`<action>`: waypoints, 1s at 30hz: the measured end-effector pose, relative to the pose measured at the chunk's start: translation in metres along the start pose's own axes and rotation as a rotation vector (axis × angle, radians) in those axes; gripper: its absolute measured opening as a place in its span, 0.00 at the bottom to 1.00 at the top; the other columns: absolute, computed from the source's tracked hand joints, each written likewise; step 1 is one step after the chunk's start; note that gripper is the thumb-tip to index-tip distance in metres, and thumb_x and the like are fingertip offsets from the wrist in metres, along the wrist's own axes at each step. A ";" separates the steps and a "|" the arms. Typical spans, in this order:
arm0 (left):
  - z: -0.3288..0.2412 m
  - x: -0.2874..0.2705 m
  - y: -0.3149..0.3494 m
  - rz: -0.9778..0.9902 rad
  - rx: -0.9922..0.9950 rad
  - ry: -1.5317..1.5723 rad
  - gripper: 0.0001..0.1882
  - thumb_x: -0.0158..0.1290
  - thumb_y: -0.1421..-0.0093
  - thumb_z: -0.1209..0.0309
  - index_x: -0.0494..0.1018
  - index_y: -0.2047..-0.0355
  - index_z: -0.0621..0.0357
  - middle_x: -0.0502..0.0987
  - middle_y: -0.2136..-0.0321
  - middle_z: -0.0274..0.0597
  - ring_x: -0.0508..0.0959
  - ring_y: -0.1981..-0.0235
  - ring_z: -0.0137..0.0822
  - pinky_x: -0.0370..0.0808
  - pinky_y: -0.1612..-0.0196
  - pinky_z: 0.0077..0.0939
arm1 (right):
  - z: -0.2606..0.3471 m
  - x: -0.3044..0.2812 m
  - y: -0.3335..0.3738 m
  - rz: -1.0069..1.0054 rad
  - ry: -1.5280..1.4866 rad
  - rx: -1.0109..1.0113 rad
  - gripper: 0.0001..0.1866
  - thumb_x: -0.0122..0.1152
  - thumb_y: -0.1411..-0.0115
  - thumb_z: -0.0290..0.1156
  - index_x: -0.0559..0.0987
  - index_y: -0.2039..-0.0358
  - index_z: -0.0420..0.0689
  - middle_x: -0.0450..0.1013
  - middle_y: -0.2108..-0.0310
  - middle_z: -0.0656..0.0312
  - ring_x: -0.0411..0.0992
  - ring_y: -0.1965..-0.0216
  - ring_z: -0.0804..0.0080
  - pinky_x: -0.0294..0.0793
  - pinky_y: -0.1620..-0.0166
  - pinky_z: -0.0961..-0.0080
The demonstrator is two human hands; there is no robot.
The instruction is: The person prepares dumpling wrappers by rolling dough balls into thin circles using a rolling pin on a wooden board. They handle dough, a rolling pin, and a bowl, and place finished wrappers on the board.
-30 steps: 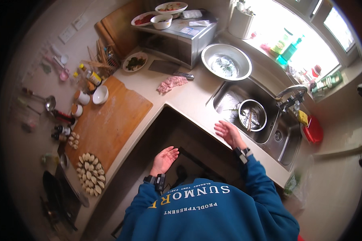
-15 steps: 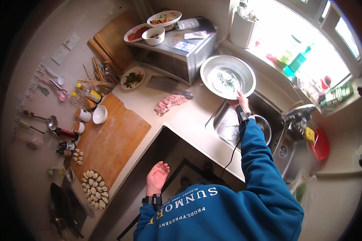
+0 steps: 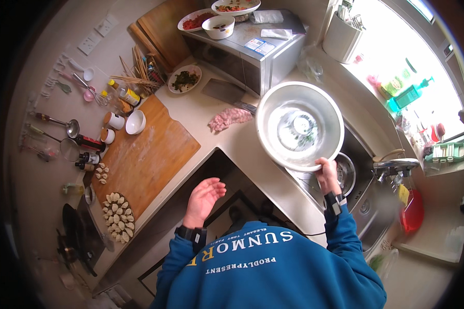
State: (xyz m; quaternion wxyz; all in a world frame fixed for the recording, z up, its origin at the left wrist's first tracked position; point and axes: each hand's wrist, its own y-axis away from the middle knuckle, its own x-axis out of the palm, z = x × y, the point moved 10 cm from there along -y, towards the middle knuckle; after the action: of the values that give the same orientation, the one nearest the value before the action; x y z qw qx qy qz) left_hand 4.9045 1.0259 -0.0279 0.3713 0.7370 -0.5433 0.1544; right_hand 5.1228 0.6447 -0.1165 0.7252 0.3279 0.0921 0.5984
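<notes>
A: Beside the sink (image 3: 381,208) on the L-shaped countertop (image 3: 239,141), where is the metal basin (image 3: 300,126)?

B: Over the sink's left end, overlapping the countertop there; whether its base touches anything is hidden. It lies ahead and to the left of the right hand (image 3: 327,175), the nearer of the two. It is round, so no long axis is recorded

A: Condition of the grip?

B: Right hand closed narrow on the near rim of the metal basin. The left hand (image 3: 203,201) is well apart, outside the countertop's front edge, fingers loosely curved, holding nothing

A: Count, largest first

B: Countertop, one. Sink, one. Chopping board (image 3: 154,149), one, along the countertop's left front edge. Metal basin, one. Smaller metal bowl (image 3: 348,177) in the sink, one, partly hidden. Cleaver (image 3: 224,91), one, its handle running behind the basin. Heap of pink meat (image 3: 230,119), one, between cleaver and the countertop's inner corner. White bowl (image 3: 135,122), one, at the board's far edge. Pale folded pieces (image 3: 117,212) by the board's near corner: too crowded for a sure count
</notes>
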 end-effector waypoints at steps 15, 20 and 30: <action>-0.023 0.003 -0.015 0.105 -0.027 0.003 0.13 0.45 0.40 0.74 0.69 0.55 0.66 0.77 0.61 0.50 0.78 0.61 0.40 0.74 0.52 0.34 | -0.100 0.079 0.075 0.232 0.095 0.062 0.24 0.52 0.58 0.16 0.69 0.56 0.36 0.71 0.70 0.56 0.72 0.76 0.66 0.75 0.77 0.70; -0.019 -0.023 -0.007 0.039 -0.025 0.013 0.13 0.46 0.41 0.75 0.70 0.56 0.65 0.77 0.63 0.49 0.77 0.61 0.40 0.74 0.52 0.34 | -0.066 0.086 0.073 0.284 0.306 -0.172 0.31 0.57 0.57 0.18 0.66 0.48 0.35 0.71 0.61 0.54 0.73 0.64 0.63 0.76 0.60 0.71; -0.001 -0.028 -0.006 0.031 -0.048 0.040 0.11 0.44 0.41 0.76 0.70 0.59 0.64 0.77 0.65 0.48 0.77 0.63 0.39 0.75 0.54 0.33 | -0.028 0.242 0.122 0.506 1.610 -1.076 0.40 0.71 0.58 0.47 0.69 0.45 0.48 0.66 0.49 0.46 0.64 0.47 0.50 0.66 0.47 0.56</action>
State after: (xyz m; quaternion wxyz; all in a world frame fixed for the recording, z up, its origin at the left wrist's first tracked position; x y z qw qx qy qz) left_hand 4.8999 1.0464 -0.0467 0.3971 0.7162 -0.5506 0.1617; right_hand 5.0740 0.8877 -0.0042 0.3500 -0.5368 0.2001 0.7411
